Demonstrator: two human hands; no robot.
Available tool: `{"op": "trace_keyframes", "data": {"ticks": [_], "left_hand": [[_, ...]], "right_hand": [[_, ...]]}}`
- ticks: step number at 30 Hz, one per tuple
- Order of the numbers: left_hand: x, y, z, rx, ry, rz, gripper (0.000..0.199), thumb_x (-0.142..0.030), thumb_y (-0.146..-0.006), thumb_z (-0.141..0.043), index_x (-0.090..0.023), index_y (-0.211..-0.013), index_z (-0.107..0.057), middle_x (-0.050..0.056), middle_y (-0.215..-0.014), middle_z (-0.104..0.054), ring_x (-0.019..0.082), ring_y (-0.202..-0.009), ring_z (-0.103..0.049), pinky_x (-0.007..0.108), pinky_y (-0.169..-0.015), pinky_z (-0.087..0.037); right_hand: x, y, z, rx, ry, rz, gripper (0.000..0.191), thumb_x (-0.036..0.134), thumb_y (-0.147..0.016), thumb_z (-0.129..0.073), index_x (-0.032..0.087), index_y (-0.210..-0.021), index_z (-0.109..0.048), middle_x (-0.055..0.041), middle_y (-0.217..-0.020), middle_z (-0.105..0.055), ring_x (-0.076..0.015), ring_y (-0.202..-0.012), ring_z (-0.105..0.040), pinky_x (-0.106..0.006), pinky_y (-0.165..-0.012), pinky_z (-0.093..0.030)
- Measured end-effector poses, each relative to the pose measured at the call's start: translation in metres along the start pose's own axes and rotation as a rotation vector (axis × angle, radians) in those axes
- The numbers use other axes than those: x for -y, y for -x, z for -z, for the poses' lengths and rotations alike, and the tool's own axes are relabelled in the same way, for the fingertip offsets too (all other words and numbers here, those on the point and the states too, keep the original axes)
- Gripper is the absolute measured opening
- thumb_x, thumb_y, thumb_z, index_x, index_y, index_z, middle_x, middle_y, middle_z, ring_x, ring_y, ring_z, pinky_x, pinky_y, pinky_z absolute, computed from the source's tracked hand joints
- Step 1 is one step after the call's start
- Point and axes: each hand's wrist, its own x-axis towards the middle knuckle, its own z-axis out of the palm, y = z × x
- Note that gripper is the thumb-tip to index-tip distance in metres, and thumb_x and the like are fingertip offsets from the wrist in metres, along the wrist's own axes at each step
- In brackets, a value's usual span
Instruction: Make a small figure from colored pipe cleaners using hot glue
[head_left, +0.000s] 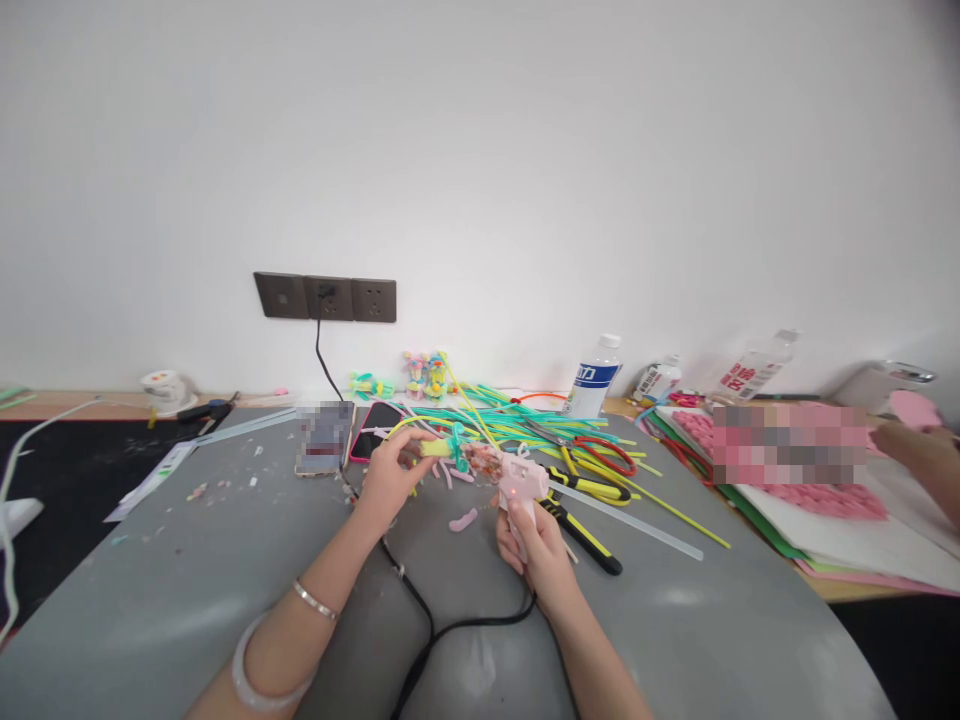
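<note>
Nearest thing that bugs me: the black cable (480,622) looping across the tabletop (660,640) right under the wrists. If a forearm drags it, the pink glue gun (523,478) could get yanked mid-job. The right hand (536,540) is wrapped round the gun's grip; the left hand (397,470) is pinching a fuzzy yellow-and-teal piece (433,448) just in front of the nozzle, over the tabletop. Biggest worry imo: if that nozzle's hot, one slip and the left fingertips get burned, or glue blobs onto the wrong bit. Also, the clear glue stick (630,520) pokes way out the back, so turning the gun could knock it on the pliers (585,535).

Counts, close to far: two bangles on the left arm, one cable, one gun, one glue stick in it, one piece in the fingers. Then one pair of pliers (two handles, so I reckon one tool), one pair of red-handled scissors (611,455), two phones (325,440). Pipe cleaners (517,405)? Too tangled to count. Back by the wall, three little fuzzy figures (436,375), three bottles (592,378), and one three-panel socket strip (325,297).
</note>
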Motion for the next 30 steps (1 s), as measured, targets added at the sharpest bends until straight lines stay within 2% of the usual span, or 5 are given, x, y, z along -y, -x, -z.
{"op": "trace_keyframes", "data": {"ticks": [8, 25, 30], "left_hand": [[-0.0003, -0.0008, 0.0008, -0.047, -0.001, -0.013, 0.015, -0.029, -0.076, -0.068, -0.02, -0.088, -0.066, 0.002, -0.086, -0.071, 0.014, -0.066, -0.062, 0.022, -0.054, -0.048], [0.0, -0.0002, 0.0005, -0.007, -0.01, -0.021, 0.016, -0.029, -0.076, -0.069, -0.02, -0.089, -0.068, 0.003, -0.089, -0.072, 0.015, -0.068, -0.064, 0.023, -0.056, -0.049], [-0.0004, -0.0001, 0.001, 0.014, -0.004, -0.008, 0.016, -0.027, -0.075, -0.069, -0.02, -0.089, -0.069, 0.004, -0.088, -0.071, 0.016, -0.069, -0.065, 0.023, -0.055, -0.049]], "right_hand": [[-0.0025, -0.0011, 0.0023, 0.027, 0.008, -0.015, 0.047, 0.062, -0.085, -0.058, 0.015, -0.089, -0.057, 0.0103, -0.049, -0.038, -0.0026, -0.034, -0.025, -0.019, -0.037, -0.018], [-0.0036, -0.0012, 0.0023, 0.004, 0.02, 0.004, 0.048, 0.065, -0.083, -0.058, 0.017, -0.088, -0.055, 0.0106, -0.048, -0.037, -0.0035, -0.033, -0.025, -0.018, -0.035, -0.018], [-0.0048, -0.0011, 0.002, -0.027, 0.025, 0.017, 0.044, 0.062, -0.085, -0.057, 0.017, -0.087, -0.056, 0.01, -0.049, -0.037, -0.0032, -0.034, -0.026, -0.018, -0.035, -0.019]]}}
